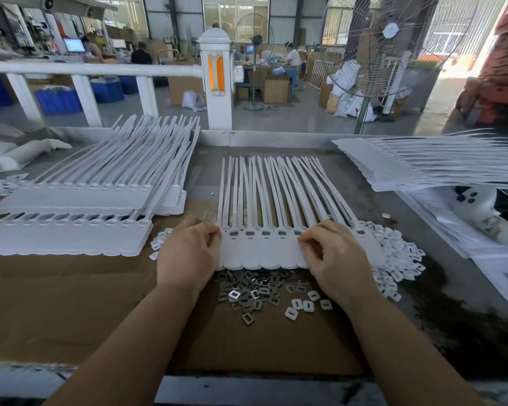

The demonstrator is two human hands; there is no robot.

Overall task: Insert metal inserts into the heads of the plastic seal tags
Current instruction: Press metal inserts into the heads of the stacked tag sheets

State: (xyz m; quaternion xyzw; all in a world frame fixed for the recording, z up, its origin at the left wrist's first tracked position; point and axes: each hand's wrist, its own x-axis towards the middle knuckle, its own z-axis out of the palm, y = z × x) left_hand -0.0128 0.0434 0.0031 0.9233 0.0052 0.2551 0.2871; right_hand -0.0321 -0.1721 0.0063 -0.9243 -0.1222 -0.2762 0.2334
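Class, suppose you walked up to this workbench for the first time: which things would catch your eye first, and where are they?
First, the strip of white seal tags at the centre, straps fanning away, with the left hand and right hand curled on its heads. Next, the pile of metal inserts just in front of it on the cardboard. Then the tag stacks at left.

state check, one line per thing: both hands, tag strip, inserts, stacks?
left hand: fingers curled, pinching the strip's left edge
right hand: fingers curled, fingertips on the strip's heads
tag strip: flat on the cardboard, tails pointing away
metal inserts: loose pile in front of the strip
left tag stacks: lying untouched
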